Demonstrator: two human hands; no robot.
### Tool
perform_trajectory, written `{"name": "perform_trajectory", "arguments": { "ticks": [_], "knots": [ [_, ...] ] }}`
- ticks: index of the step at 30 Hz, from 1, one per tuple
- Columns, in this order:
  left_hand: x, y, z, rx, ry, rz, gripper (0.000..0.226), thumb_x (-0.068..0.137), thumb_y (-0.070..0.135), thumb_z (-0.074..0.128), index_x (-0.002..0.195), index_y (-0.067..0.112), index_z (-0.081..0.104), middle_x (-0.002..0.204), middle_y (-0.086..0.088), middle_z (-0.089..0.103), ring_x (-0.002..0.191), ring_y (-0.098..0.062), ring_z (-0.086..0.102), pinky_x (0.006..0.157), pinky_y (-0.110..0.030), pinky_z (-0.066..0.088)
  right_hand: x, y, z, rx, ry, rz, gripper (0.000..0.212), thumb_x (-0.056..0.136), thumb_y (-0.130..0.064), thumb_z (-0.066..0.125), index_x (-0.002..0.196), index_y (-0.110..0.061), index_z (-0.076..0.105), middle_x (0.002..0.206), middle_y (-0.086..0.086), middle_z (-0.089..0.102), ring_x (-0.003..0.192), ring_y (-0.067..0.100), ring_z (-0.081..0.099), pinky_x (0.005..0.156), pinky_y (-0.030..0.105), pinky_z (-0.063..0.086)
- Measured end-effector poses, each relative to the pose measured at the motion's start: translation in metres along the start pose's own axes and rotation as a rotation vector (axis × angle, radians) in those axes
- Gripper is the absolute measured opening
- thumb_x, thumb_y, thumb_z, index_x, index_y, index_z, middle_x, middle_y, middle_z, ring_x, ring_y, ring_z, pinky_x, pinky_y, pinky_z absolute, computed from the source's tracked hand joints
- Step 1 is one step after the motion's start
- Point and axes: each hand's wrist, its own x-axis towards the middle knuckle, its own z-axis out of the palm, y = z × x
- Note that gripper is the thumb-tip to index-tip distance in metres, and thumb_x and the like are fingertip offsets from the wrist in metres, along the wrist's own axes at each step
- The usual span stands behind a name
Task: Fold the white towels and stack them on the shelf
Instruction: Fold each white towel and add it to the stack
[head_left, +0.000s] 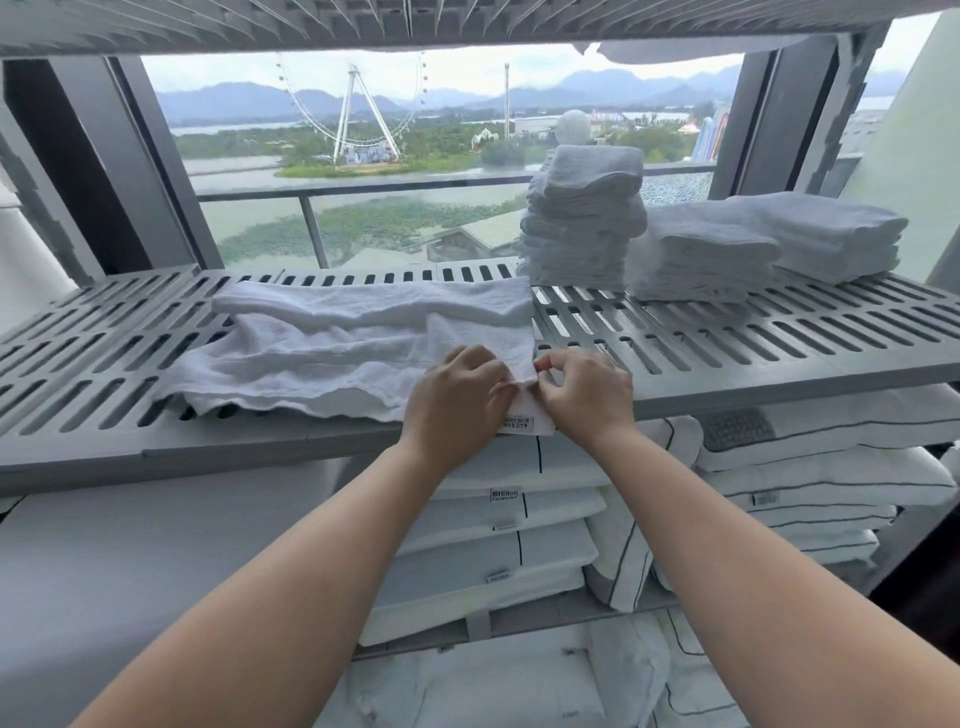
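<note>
A white towel (358, 345) lies spread and partly folded on the grey slatted shelf (753, 343), left of centre. My left hand (457, 395) and my right hand (584, 392) pinch its near right corner together, where a small label hangs over the shelf's front edge. To the right stand folded white towels: a tall stack (582, 223), a lower pile (701, 260) and another pile (831, 234) at the far right.
A second slatted shelf (467, 21) runs overhead. Below the working shelf, stacked white pillows (498, 545) fill the lower levels. Behind the shelf is a window with dark frames (156, 171) and a balcony rail.
</note>
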Motion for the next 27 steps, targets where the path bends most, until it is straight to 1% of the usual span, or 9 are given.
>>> {"name": "perform_trajectory", "arguments": {
  "ticks": [2,4,7,9,12,15,19,24,27],
  "knots": [
    [0.001,0.000,-0.002,-0.076,0.062,-0.124,0.018,0.099,0.028,0.060,0.095,0.011,0.066,0.096,-0.005,0.068,0.082,-0.032,0.063,0.061,-0.035,0.046,0.003,0.000,0.001,-0.032,-0.064,-0.028,0.031,0.091,-0.047,0.053,0.120,-0.045,0.067,0.136,-0.009,0.060,0.130,0.021,0.048,0.104,0.043,0.030],
    [0.004,0.001,-0.003,-0.129,0.098,-0.220,0.019,0.102,0.027,0.054,0.095,0.010,0.059,0.089,-0.009,0.065,0.072,-0.034,0.059,0.059,-0.034,0.037,0.006,0.000,0.001,-0.092,-0.144,-0.052,0.033,0.095,-0.040,0.047,0.122,-0.051,0.064,0.143,-0.011,0.052,0.136,0.019,0.040,0.109,0.042,0.025],
    [0.002,0.005,-0.005,-0.118,0.081,-0.215,0.020,0.103,0.026,0.051,0.093,0.009,0.053,0.083,-0.006,0.059,0.069,-0.034,0.056,0.058,-0.033,0.031,0.007,-0.003,0.002,-0.147,-0.201,-0.024,0.044,0.096,-0.026,0.040,0.131,-0.043,0.062,0.148,-0.004,0.049,0.137,0.023,0.037,0.113,0.041,0.023],
    [-0.002,0.006,-0.006,-0.052,0.008,-0.135,0.019,0.102,0.028,0.052,0.096,0.010,0.056,0.095,-0.006,0.064,0.080,-0.033,0.060,0.059,-0.033,0.036,0.004,-0.006,0.004,-0.161,-0.160,-0.028,0.040,0.094,-0.022,0.039,0.122,-0.033,0.066,0.139,0.000,0.056,0.131,0.026,0.043,0.113,0.043,0.027],
    [-0.007,0.007,-0.004,-0.008,-0.122,-0.032,0.021,0.099,0.034,0.058,0.104,0.014,0.062,0.111,0.000,0.066,0.098,-0.026,0.062,0.072,-0.033,0.044,-0.002,-0.005,0.004,-0.129,-0.036,-0.072,0.033,0.092,-0.018,0.042,0.112,-0.019,0.068,0.116,0.008,0.068,0.113,0.029,0.056,0.105,0.043,0.038],
    [-0.008,0.010,-0.004,-0.017,-0.135,-0.006,0.021,0.097,0.035,0.061,0.103,0.016,0.062,0.108,0.002,0.068,0.098,-0.026,0.062,0.074,-0.032,0.042,-0.006,-0.001,0.005,-0.058,0.010,-0.060,0.035,0.093,-0.015,0.045,0.116,-0.015,0.071,0.110,0.011,0.072,0.107,0.029,0.058,0.093,0.037,0.044],
    [-0.013,0.011,-0.001,-0.013,-0.165,0.043,0.022,0.099,0.039,0.059,0.104,0.017,0.059,0.116,0.004,0.069,0.106,-0.025,0.065,0.075,-0.037,0.051,-0.005,0.001,0.002,-0.034,-0.044,-0.037,0.033,0.092,-0.012,0.042,0.104,-0.015,0.073,0.101,0.014,0.071,0.104,0.034,0.056,0.077,0.035,0.041],
    [-0.014,0.012,0.001,0.025,-0.138,0.031,0.026,0.099,0.045,0.056,0.103,0.019,0.059,0.118,0.008,0.072,0.104,-0.023,0.068,0.073,-0.041,0.054,0.004,-0.002,-0.007,0.146,-0.082,0.057,0.039,0.092,-0.006,0.043,0.116,-0.015,0.072,0.117,0.009,0.072,0.113,0.031,0.060,0.094,0.034,0.048],
    [-0.017,0.012,0.002,0.030,-0.111,0.067,0.025,0.098,0.045,0.054,0.100,0.021,0.059,0.112,0.008,0.073,0.098,-0.024,0.070,0.066,-0.039,0.055,0.014,-0.005,-0.010,0.263,-0.036,0.191,0.038,0.092,-0.007,0.048,0.126,-0.016,0.063,0.121,0.003,0.069,0.114,0.025,0.061,0.086,0.024,0.040]
  ]
}}
